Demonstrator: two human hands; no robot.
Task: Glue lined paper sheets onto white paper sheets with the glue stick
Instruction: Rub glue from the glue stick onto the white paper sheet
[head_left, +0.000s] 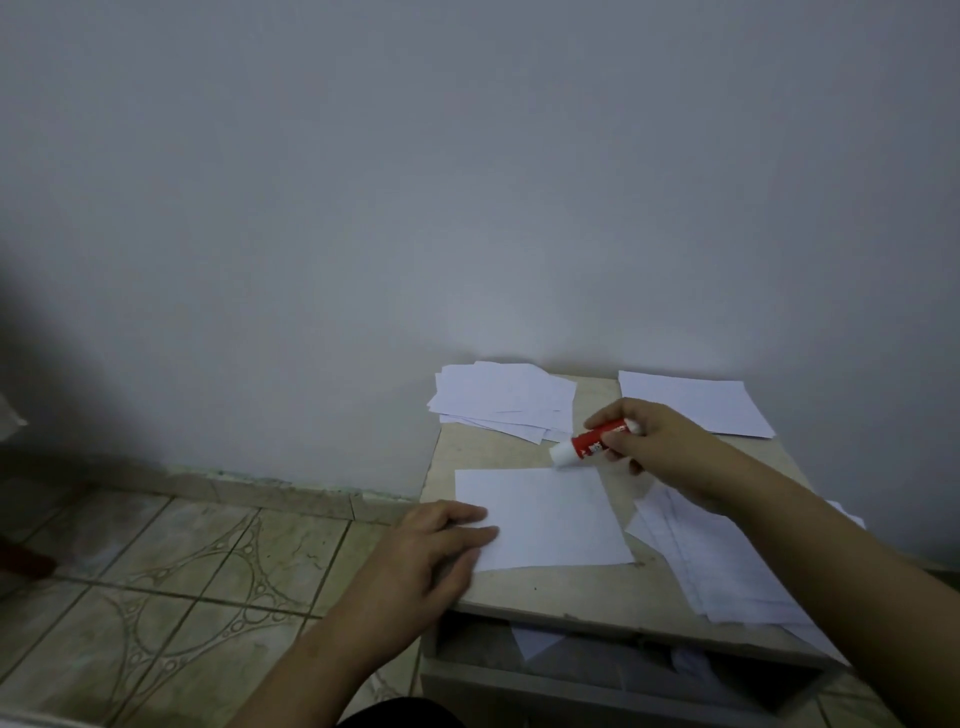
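Observation:
A white paper sheet lies flat in the middle of a small beige table. My left hand presses straight fingers on the sheet's left edge. My right hand grips a red glue stick, its white end pointing down-left just above the sheet's far right corner. A pile of lined sheets lies to the right, partly under my right forearm.
A loose stack of white sheets sits at the table's back left and another sheet at the back right, against a grey wall. An open drawer below the tabletop holds paper. Patterned floor tiles spread to the left.

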